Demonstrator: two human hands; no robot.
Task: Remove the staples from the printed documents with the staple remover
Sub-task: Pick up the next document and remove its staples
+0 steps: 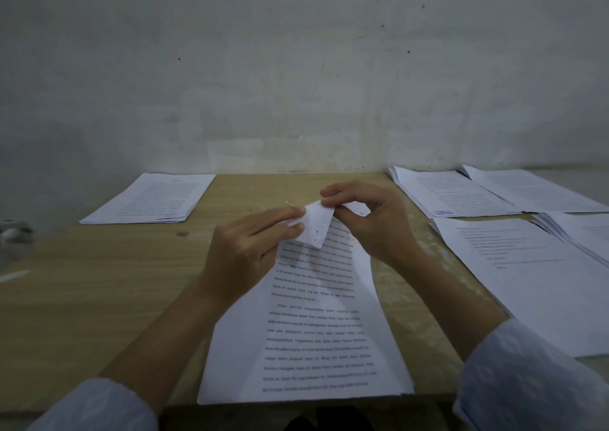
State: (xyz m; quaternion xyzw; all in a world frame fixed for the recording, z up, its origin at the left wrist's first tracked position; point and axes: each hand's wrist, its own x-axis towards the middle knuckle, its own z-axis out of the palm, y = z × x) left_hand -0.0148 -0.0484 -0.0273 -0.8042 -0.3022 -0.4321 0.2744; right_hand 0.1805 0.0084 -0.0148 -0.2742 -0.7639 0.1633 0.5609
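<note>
Here the person holds a printed document (313,325) in the lower centre of the frame, its near edge lying just at the front edge of the wooden table (99,282). The top corner (313,226) is folded back toward the person, showing its blank underside with small dark marks that may be staple holes or the staple's legs; the view is too soft to say which. The left hand (250,252) pinches that corner from the left, fingers extended along the fold, and the right hand (365,223) pinches it from the right between thumb and forefinger. Folding the corner over would expose the staple's back, which is probably why it is held raised off the table and taut between both hands.

No staple remover is visible in either hand. A dim metallic object (14,229) at the far left edge of the frame could be it, though it is blurred.

A stack of pages (155,196) lies at the upper left of the table, well apart from the hands. More printed sheets (494,266) overlap across the right side, near the right forearm, so there is little free surface there. Bare wood to the left of the held document gives open room for reaching toward the left edge. A tiny pale scrap (288,203) sits on the table just beyond the left fingertips.
</note>
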